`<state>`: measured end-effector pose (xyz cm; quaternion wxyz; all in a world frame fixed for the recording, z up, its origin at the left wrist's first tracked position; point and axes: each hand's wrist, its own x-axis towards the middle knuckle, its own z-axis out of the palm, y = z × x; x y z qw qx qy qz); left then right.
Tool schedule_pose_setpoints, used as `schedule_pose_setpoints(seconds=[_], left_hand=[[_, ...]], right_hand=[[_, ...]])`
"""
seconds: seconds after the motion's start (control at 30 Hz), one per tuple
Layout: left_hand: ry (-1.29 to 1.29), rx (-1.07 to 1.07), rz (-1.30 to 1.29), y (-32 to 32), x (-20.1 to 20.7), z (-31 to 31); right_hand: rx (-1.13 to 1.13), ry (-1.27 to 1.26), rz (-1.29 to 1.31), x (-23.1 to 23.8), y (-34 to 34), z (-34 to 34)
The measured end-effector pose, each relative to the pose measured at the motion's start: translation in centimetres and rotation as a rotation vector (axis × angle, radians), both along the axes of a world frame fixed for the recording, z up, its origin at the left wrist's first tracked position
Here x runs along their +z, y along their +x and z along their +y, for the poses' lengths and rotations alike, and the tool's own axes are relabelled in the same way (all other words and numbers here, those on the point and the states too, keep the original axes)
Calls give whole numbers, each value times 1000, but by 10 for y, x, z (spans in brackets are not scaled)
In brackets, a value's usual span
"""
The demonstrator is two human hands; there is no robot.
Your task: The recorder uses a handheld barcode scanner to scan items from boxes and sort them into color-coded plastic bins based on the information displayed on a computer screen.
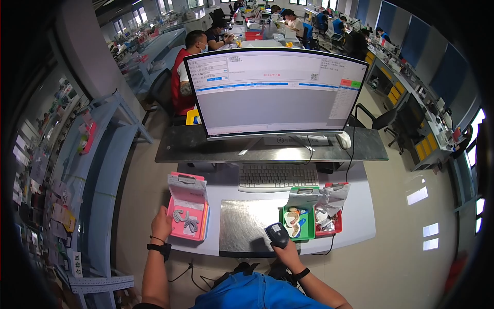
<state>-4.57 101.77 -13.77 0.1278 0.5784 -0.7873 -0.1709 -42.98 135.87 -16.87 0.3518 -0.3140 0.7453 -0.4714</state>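
My right hand (289,257) is wrapped round the handle of a dark handheld barcode scanner (278,236), held over the front of the desk beside the green tray. My left hand (161,224) grips the left side of a pink tray (194,236), which tops a stack with orange and blue edges. Grey dental arch models (190,225) lie inside the pink tray, and a clipped paper slip (187,191) stands at its back. The green tray (309,232) contains dental casts (292,221) in white and tan. Against its right side is a red tray (337,225) with bagged small parts.
A wide monitor (272,105) and a white mouse (343,140) stand on a raised metal shelf (175,147). Below it lies a keyboard (278,177). A metal plate (242,226) covers the desk's front middle. People sit at benches beyond; blue shelving (103,170) stands left.
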Motion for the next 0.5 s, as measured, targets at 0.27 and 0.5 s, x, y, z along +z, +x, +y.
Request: schedule_pose_setpoints(seconds=[0.27, 0.5], left_hand=[[192, -81, 357, -70, 45, 75], [298, -208, 484, -193, -73, 166]], right_hand=[[-42, -57, 60, 1, -11, 15], [22, -99, -7, 25, -11, 21]])
